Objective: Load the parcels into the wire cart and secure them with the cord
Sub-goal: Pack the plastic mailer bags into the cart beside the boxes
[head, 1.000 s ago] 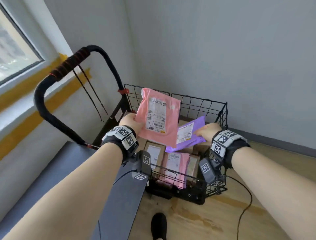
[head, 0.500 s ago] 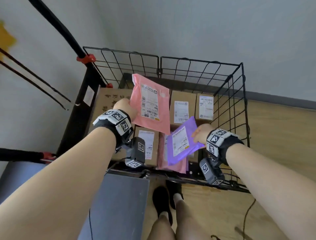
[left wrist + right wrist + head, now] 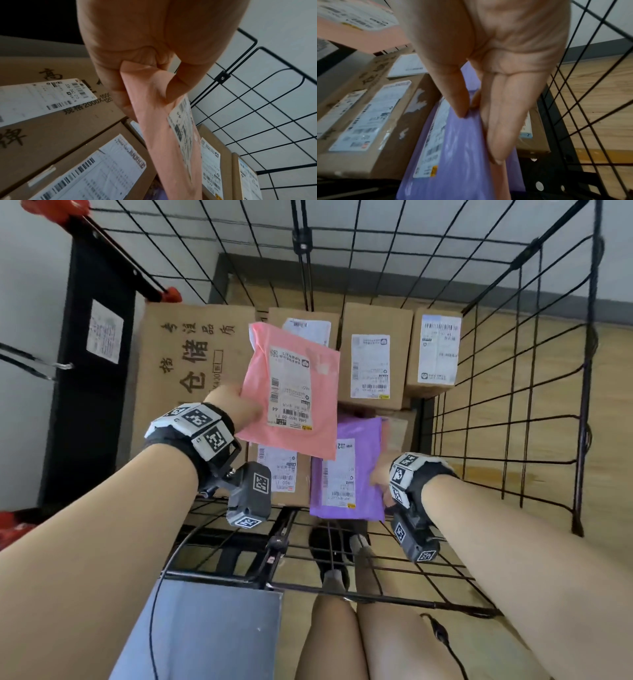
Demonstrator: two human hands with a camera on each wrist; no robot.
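Pink mailer [image 3: 294, 392] & purple mailer [image 3: 349, 470] held above boxes [image 3: 375, 354] in wire cart [image 3: 513, 378].

Soft, even daylight fills the head view; shadows are faint and nothing glares. The cart [image 3: 520, 392] wires bow outward toward the picture edges — wide-angle distortion. In the left wrist view the left hand [image 3: 154, 44] looms large and dim (top-left corner black), and the pink mailer [image 3: 164, 135] below its pinch smears with blur. The purple mailer [image 3: 462, 155] shows pale sheen under the right hand [image 3: 501, 67] — labels beside it unreadably soft.

Pink mailer [image 3: 301, 402] — over boxed cart [image 3: 513, 392]
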